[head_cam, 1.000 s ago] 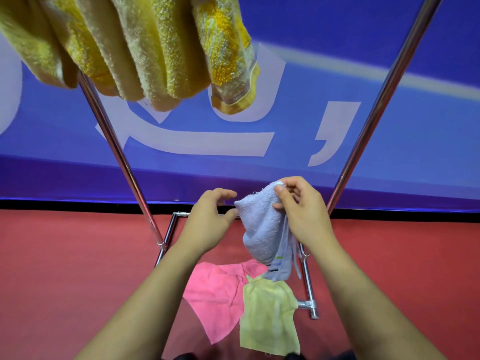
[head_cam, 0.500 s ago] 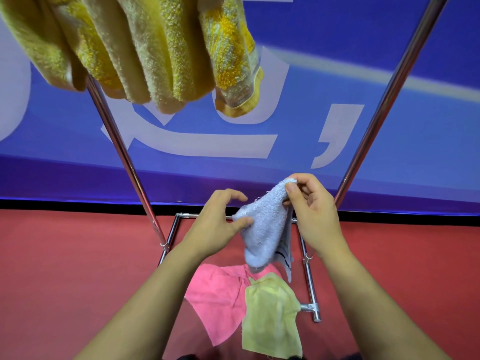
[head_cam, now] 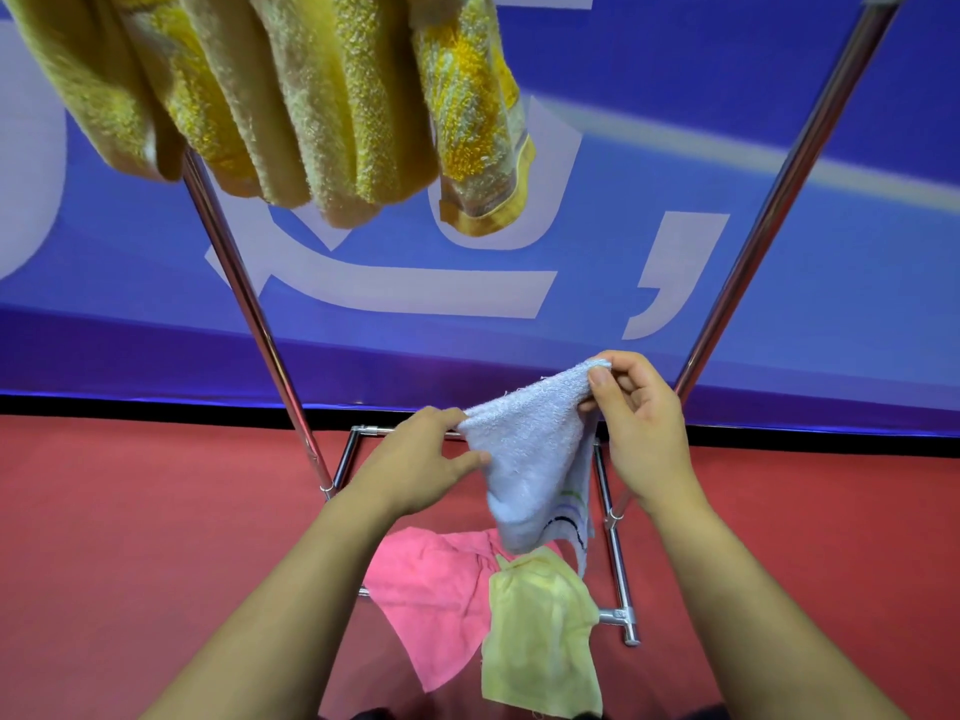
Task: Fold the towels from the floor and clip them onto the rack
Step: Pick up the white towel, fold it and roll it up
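White towel: a small terry cloth, pale and looped in texture, held up in the air between the two hands, above the floor and in front of the rack's base; it hangs in a soft, half-folded shape, and thin curved stripes, green and dark, show near its lower right edge.
Left hand: the left hand pinches the left corner of the white towel; the thumb lies on the cloth and the fingers curl behind it.
Right hand: the right hand grips the upper right corner of the same towel between thumb and curled fingers, a little higher than the left hand.
Pink towel: a flat, crumpled cloth lies on the floor below the hands, partly over the rack's lower bar.
Pale yellow towel: a thin, wrinkled cloth lies on the floor just right of the pink towel and overlaps its edge.
Rack: shiny round metal tubes; two slanted poles rise left and right, and a rectangular base frame sits on the floor.
Yellow towels: thick, fluffy terry cloths hang in folds at the top left; how they are fastened is out of view.
Floor: a red, matte surface.
Wall: a blue banner with large pale shapes, ending in a black strip at the floor.
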